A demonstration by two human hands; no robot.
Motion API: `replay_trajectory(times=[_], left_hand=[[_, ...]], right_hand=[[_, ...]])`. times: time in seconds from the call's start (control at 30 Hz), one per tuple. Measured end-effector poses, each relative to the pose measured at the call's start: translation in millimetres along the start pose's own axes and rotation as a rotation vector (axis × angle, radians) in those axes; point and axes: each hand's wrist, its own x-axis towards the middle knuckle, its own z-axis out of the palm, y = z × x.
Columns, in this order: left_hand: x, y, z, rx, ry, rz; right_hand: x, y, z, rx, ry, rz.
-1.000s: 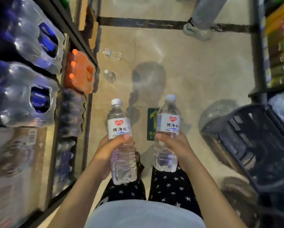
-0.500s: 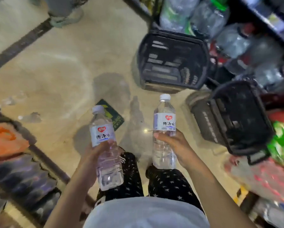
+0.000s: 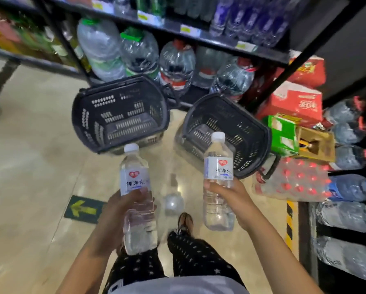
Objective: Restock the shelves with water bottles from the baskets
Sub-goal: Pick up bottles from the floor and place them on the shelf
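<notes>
I log L hand (image 3: pixel 118 211) gripping left bottle (image 3: pixel 135 179) mid-body, R hand (image 3: pixel 231 196) gripping right bottle (image 3: pixel 218 166) likewise. Both full: prob. weighty, thin-walled, squashy. Best hold approx. at ribbed waist.

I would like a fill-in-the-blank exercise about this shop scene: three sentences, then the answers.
1. The left hand grips the left bottle, which has a ____ cap.
2. The right hand grips the right bottle in front of a ____ basket.
3. The floor sticker shows a ____ arrow.
Missing words: white, black, yellow.
</notes>
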Motion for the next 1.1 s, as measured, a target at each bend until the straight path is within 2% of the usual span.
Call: replay_trajectory(times=[0.2,0.33,0.63,0.87,1.1], left_hand=[[18,31,65,0.043,-0.081,-0.005],[36,67,87,0.093,-0.126,-0.005],[103,175,86,0.185,-0.201,0.083],[182,258,77,0.177,-0.247,0.166],[297,324,117,0.272,-0.152,0.303]], right_hand=[[0,-32,-60,0.057,0.072,-0.063],[14,-60,-72,0.071,0.098,-0.084],[81,-131,-33,0.141,0.167,-0.086],[148,-190,10,0.216,0.154,-0.09],[249,-261,6,0.03,0.159,-0.116]])
